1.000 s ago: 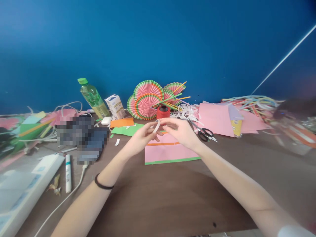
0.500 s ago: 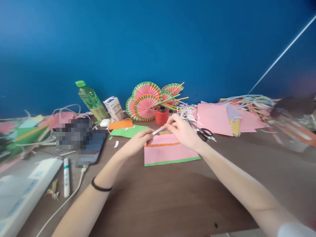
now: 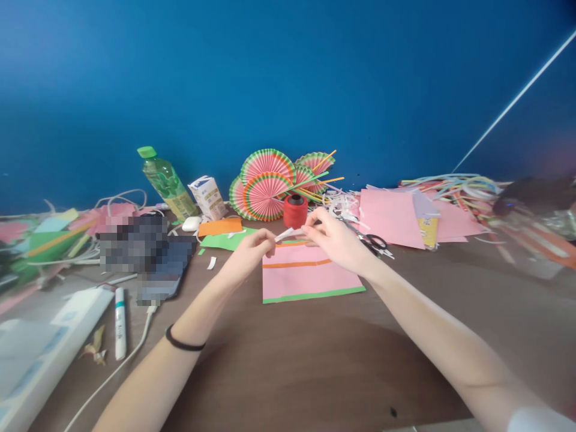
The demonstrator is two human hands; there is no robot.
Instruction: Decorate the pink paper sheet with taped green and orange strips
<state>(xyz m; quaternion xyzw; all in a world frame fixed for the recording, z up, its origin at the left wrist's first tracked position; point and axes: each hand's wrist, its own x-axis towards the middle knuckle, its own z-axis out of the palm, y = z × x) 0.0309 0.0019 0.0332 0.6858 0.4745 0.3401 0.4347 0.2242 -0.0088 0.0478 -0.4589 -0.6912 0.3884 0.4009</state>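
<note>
My left hand is closed in a pinch on one end of a short white strip, paper or tape; I cannot tell which. My right hand pinches a thin pale strip whose end meets or overlaps the white one. Both hands are raised over a pink paper sheet, which has an orange stripe across it and a green band along its near edge. Behind the fingers stands a spool of red thread. Black-handled scissors lie beside my right wrist, partly hidden.
Pleated paper fans lean against the blue wall. A green bottle, a small carton, orange paper and green paper are left of them. Pink sheets lie right. A power strip and marker are near left.
My left hand has drawn slightly left, away from my right hand. The gap between the fingers is wider, and more of the strip shows, with a pale piece at the right fingers.
</note>
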